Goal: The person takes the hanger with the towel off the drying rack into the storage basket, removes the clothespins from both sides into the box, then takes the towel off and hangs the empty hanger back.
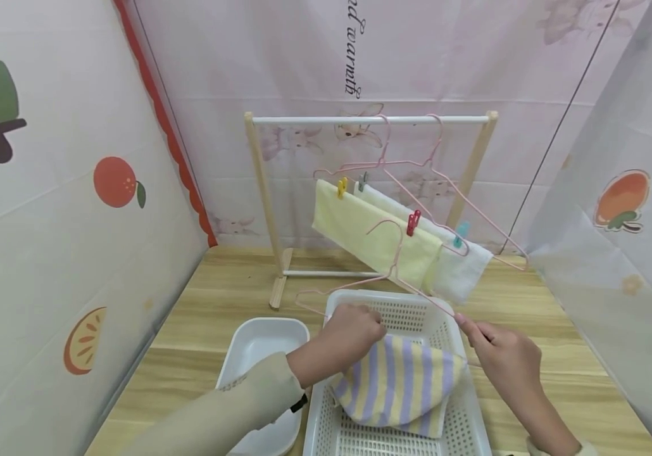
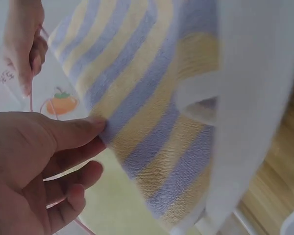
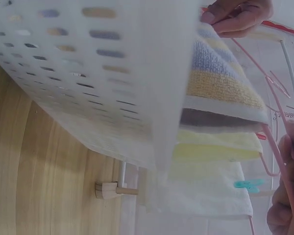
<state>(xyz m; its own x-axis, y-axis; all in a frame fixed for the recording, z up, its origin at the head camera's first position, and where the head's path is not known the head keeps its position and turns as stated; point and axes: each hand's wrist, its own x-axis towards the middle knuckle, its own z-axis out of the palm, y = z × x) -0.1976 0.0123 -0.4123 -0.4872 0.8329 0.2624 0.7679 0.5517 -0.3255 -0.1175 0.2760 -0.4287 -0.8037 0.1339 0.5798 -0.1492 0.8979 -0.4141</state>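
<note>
My left hand [image 1: 354,329] pinches the upper edge of a towel striped in yellow and purple [image 1: 400,386] between thumb and index finger; the left wrist view shows the pinch closely. A pink wire hanger [image 1: 392,272] is gripped at its right side by my right hand [image 1: 505,354]. The towel hangs folded over the hanger's lower bar, as the right wrist view shows, above a white perforated basket [image 1: 310,437]. In the head view my left hand hides part of the bar.
Behind the basket stands a drying rack [image 1: 260,183] with two pink hangers. A yellow towel [image 1: 371,231] and a white towel [image 1: 468,272] hang there with clothespins, among them a red clothespin [image 1: 411,223]. A white tub [image 1: 263,335] sits left of the basket.
</note>
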